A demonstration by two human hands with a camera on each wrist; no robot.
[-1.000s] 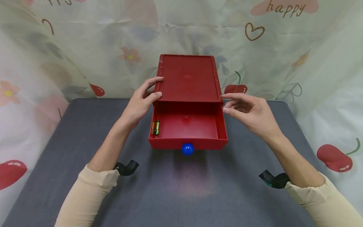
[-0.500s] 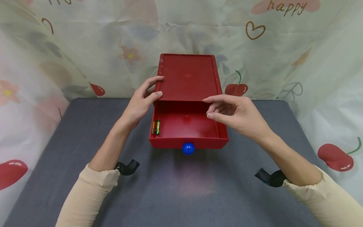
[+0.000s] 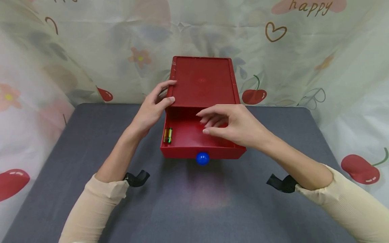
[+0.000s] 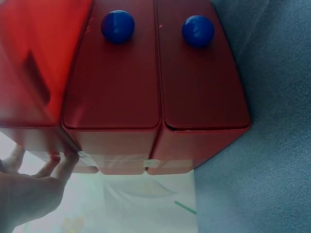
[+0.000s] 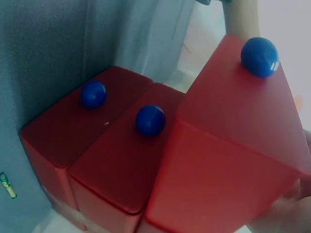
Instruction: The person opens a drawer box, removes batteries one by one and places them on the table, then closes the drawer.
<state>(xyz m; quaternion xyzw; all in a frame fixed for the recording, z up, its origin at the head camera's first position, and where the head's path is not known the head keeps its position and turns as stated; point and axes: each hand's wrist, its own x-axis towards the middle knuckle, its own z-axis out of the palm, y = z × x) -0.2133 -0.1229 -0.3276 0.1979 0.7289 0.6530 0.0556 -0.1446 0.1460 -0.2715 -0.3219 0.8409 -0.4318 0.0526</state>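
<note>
Red drawer cabinet (image 3: 202, 81), top drawer (image 3: 194, 136) open on the grey table (image 3: 194, 202): our left hand (image 3: 152, 109) grips its corner. Batteries (image 3: 167, 135) inside left. Our right hand (image 3: 234, 125), loosely curled and empty, hides the drawer's right interior.

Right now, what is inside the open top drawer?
Two batteries lie against the left wall of the drawer. The right hand hovers above and hides its right part.

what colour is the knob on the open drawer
Blue: a round blue knob on the red drawer's front, clearest in the head view.
</note>
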